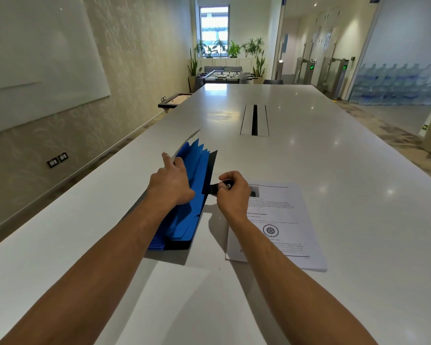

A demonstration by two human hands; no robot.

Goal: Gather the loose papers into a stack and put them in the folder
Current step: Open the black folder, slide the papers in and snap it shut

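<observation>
A blue accordion folder [193,168] with black covers stands open on the white table [309,150], its pleats fanned out. My left hand [171,184] presses into the blue pockets and holds the left cover back. My right hand [232,192] pinches the folder's black closure strap at the right cover. A neat stack of printed papers [284,225] lies flat on the table just right of the folder, partly under my right wrist.
A cable slot [254,120] is set into the table's middle, farther away. The table's left edge runs close to the folder, with a wall and whiteboard [35,58] beyond. Plants and a foosball table [224,74] stand at the far end.
</observation>
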